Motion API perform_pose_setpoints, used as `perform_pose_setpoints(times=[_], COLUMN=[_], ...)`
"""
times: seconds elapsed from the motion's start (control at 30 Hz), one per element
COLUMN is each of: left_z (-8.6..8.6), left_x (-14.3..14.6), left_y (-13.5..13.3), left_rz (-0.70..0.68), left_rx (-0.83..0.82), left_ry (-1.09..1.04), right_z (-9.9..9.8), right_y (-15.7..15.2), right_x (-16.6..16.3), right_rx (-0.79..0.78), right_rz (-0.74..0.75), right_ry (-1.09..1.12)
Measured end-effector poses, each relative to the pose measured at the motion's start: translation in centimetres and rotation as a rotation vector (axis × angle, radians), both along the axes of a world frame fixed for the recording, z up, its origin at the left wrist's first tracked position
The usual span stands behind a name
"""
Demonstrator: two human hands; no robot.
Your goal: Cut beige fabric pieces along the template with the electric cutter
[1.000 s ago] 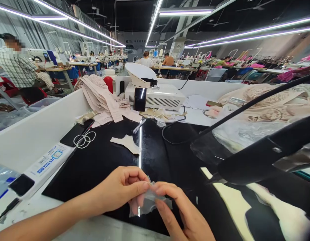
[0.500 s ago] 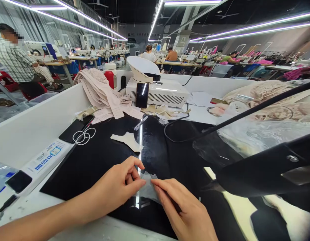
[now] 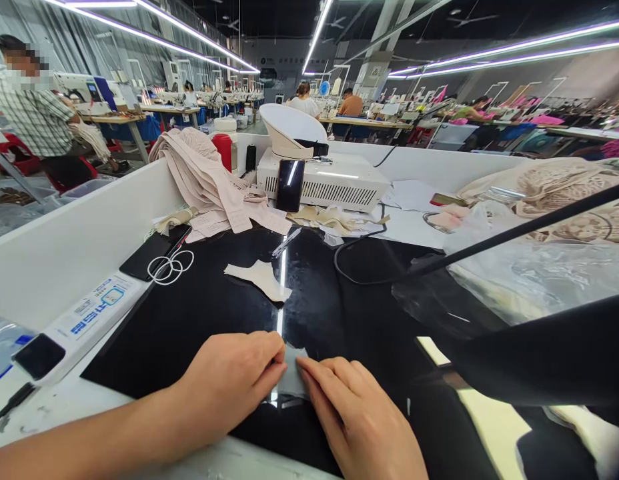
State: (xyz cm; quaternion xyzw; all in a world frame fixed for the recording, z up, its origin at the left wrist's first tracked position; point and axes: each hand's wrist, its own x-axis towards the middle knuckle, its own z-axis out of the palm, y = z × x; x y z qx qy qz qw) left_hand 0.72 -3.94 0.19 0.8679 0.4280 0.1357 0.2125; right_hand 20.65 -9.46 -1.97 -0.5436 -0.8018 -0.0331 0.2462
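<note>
A small, thin, translucent whitish piece of fabric (image 3: 293, 375) is stretched between my hands, low over the shiny black work surface (image 3: 189, 320). My left hand (image 3: 234, 377) has its fingers curled closed at the left edge of the fabric. At the opposite edge my right hand (image 3: 357, 407) pinches it, thumb beneath and fingers extended along the top. Beyond my hands lies a cream cut piece (image 3: 259, 277) with curved edges. Silver tweezers (image 3: 286, 242) rest farther back.
A black lamp-like arm (image 3: 549, 360) reaches in from the right over cream foam pieces (image 3: 494, 420). A phone (image 3: 290, 185) leans against a white machine (image 3: 329, 183). Pink strips (image 3: 209, 180) heap at the back left, clear plastic (image 3: 534, 273) at right. A person (image 3: 34, 113) sits far left.
My left fingers have curled in and closed at the fabric's edge; before, the index finger was raised. My right hand still pinches its side. The view has shifted slightly.
</note>
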Motion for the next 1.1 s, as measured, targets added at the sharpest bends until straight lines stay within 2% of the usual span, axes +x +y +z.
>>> perform_pose_setpoints(times=[0.2,0.5,1.1], left_z=[0.16,0.69,0.63], left_x=[0.08,-0.03,0.17], left_y=[0.06,-0.09,-0.20], left_rz=[-0.005,-0.004,-0.027], left_rx=[-0.004,-0.019,-0.004], left_ry=[0.025,0.034,0.125], right_z=[-0.19,-0.18,-0.31], right_y=[-0.07,-0.09,-0.25], right_x=[0.09,-0.04,-0.24], right_rx=[-0.032,0.021,-0.003], right_rz=[0.020,0.005,-0.023], right_ry=[-0.021,-0.019,-0.016])
